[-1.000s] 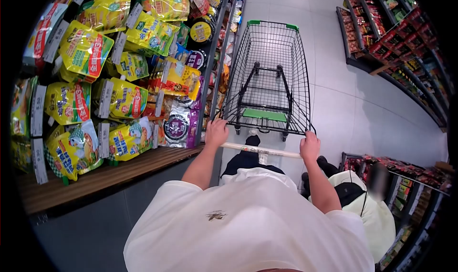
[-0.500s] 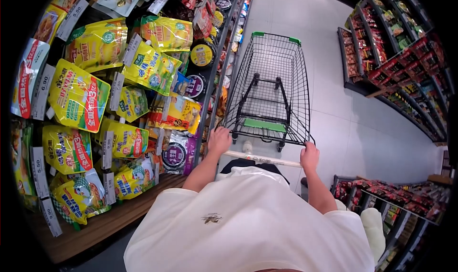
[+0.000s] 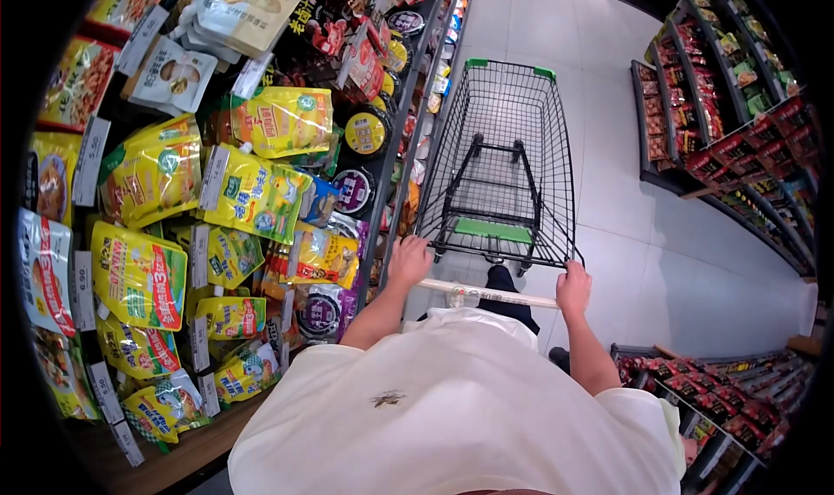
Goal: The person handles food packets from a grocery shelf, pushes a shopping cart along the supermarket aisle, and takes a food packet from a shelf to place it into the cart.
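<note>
A black wire shopping cart (image 3: 499,187) with green corner pieces stands in front of me, bare wire mesh showing inside its basket. Its pale handle bar (image 3: 486,293) runs across just ahead of my white shirt. My left hand (image 3: 408,262) is closed around the left end of the cart's handle, near the shelf. At the right end, my right hand (image 3: 573,288) is wrapped round the handle with the thumb on top. A green flap (image 3: 493,230) lies at the near end of the basket.
Close on my left, a shelf holds yellow seasoning pouches (image 3: 261,195), price tags (image 3: 84,291) and round-lidded tubs (image 3: 365,134). Shelves of red packets (image 3: 747,139) stand at right. Tiled floor (image 3: 612,182) lies between. Behind my right arm shows part of another person's hand (image 3: 691,450).
The left shelf's goods have slid down and back in view as I and the cart move forward. My leg has stepped out beneath the handle. Both hands keep their hold.
</note>
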`<state>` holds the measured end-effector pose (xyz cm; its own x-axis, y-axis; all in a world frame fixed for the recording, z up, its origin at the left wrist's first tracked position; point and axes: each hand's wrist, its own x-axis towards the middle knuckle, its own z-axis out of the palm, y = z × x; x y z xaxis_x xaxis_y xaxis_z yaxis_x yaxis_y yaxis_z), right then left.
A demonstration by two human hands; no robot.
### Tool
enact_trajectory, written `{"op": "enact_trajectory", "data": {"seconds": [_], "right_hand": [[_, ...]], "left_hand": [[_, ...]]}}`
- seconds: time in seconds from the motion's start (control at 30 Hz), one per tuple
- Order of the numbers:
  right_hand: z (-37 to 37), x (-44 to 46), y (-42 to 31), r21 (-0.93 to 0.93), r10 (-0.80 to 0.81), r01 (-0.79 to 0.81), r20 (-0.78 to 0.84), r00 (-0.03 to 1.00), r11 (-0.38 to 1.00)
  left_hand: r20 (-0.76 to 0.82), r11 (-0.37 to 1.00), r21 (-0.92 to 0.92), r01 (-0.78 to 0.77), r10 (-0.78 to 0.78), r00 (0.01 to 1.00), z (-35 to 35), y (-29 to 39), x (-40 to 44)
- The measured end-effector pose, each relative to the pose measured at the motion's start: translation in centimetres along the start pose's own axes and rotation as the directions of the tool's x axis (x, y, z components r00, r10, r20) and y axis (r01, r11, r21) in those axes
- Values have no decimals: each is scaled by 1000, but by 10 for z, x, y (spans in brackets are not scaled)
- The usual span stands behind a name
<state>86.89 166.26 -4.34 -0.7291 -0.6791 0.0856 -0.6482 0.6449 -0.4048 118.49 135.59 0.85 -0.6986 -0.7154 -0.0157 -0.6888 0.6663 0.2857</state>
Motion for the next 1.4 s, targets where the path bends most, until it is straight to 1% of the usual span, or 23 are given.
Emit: {"op": "enact_trajectory", "data": {"seconds": [0.03, 0.07, 0.17, 0.3, 0.4, 0.53, 0.63, 0.8, 0.93, 1.0, 1.1, 1.23, 1.33, 1.4], "right_hand": [[-2, 12, 3, -2, 2, -2, 12, 1000, 1000], [-5, 23, 6, -5, 7, -7, 23, 1000, 1000], [-7, 61, 13, -7, 36, -36, 87, 996, 999], [-9, 106, 21, -15, 12, -11, 76, 997, 1000], [-13, 141, 28, -11, 2, -1, 71, 998, 1000], [-9, 185, 36, -21, -12, 14, 89, 996, 1000], [-10, 216, 40, -25, -19, 22, 86, 996, 999], [-10, 265, 35, -29, -22, 25, 106, 994, 999], [-6, 302, 27, -34, -44, 45, 21, 999, 998], [-4, 322, 20, -24, -36, 37, 19, 999, 999], [3, 354, 10, -13, -27, 27, -14, 1000, 1000], [4, 401, -7, 14, 13, -13, -12, 1000, 1000], [6, 436, -21, 44, 77, -76, -4, 997, 996], [7, 460, -25, 28, 104, -105, 49, 993, 994]], "left_hand": [[-3, 1000, 2, -1, 1, 1000, 1, 4, 9], [-49, 1000, -2, -26, 26, 998, 2, 8, 18], [-70, 1000, 1, -23, 23, 997, 8, 15, 48], [-98, 999, -20, -36, 34, 995, 11, 26, 88], [-99, 1000, -21, -12, 10, 995, 12, 36, 117], [-58, 1000, -15, 23, -23, 998, 9, 46, 153], [-70, 999, -6, 35, -35, 997, 11, 52, 179], [-28, 998, -3, 66, -66, 997, 8, 50, 231], [-34, 998, -23, 55, -56, 998, 6, 41, 275], [-28, 997, -45, 65, -66, 997, 4, 34, 301], [-10, 999, -45, 22, -22, 1000, 0, 23, 342], [-131, 998, -2, -59, 59, 990, -6, 12, 400], [-123, 998, -19, -63, 60, 991, -11, 6, 442], [-107, 997, 9, -73, 73, 992, -15, 2, 467]]}}
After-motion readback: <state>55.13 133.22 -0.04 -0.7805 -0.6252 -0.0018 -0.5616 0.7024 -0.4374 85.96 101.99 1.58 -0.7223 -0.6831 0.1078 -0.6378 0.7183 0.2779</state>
